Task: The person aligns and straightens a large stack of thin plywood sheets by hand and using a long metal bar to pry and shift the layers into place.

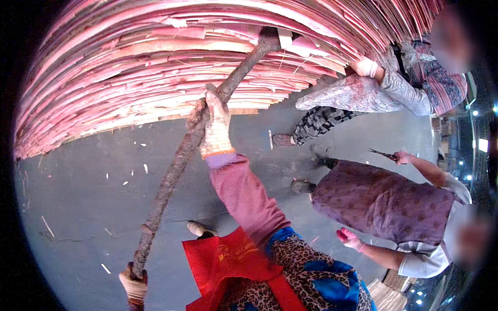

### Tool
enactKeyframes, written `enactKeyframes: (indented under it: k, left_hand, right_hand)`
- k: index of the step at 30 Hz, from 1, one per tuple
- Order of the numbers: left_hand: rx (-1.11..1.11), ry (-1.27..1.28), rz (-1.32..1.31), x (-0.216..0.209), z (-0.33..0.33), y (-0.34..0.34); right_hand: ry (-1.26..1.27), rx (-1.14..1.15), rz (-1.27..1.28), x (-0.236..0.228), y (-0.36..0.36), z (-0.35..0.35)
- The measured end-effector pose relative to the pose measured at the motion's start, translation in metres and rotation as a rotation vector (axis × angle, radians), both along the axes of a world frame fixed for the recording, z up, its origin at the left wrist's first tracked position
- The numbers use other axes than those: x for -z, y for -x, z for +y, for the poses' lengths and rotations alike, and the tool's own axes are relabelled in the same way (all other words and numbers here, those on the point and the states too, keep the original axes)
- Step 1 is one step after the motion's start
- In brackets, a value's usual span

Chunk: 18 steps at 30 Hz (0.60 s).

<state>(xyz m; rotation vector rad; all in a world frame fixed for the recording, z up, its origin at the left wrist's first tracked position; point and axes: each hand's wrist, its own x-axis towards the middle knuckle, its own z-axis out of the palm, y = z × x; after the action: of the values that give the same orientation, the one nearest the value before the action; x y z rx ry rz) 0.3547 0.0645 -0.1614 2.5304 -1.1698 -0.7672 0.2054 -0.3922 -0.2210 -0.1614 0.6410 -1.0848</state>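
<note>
I hold a long, knobbly wooden pole that slants across the view with both hands. My right hand, in a soiled pale glove, is closed round its upper part. My left hand, also gloved, is wrapped round its lower end, near the bottom edge. The pole's dark far end lies against the edges of a big stack of pinkish thin wood sheets. Whether the tip goes in between the sheets, I cannot tell. A pale block-like piece shows beside that end.
At the upper right a person in patterned clothes has a gloved hand at the stack's edge. Another person in a dark apron stands at the right, holding a dark pointed tool. Wood scraps lie on the grey floor.
</note>
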Motion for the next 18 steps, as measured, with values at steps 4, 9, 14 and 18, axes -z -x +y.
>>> enactKeyframes:
  k: [4, 9, 14, 18]
  left_hand:
    - [-0.026, 0.038, -0.034, 0.008, 0.008, -0.007]
    - [-0.027, -0.041, -0.009, 0.026, 0.019, -0.009]
    - [0.018, -0.079, -0.008, 0.037, 0.052, -0.009]
    - [0.073, -0.152, -0.134, 0.018, 0.102, -0.023]
  right_hand:
    - [0.028, -0.009, 0.02, -0.003, -0.004, 0.005]
    - [0.135, -0.03, 0.001, 0.01, 0.001, 0.008]
    - [0.151, -0.065, -0.007, 0.007, 0.005, 0.017]
    - [0.064, -0.058, 0.015, -0.017, 0.004, 0.02]
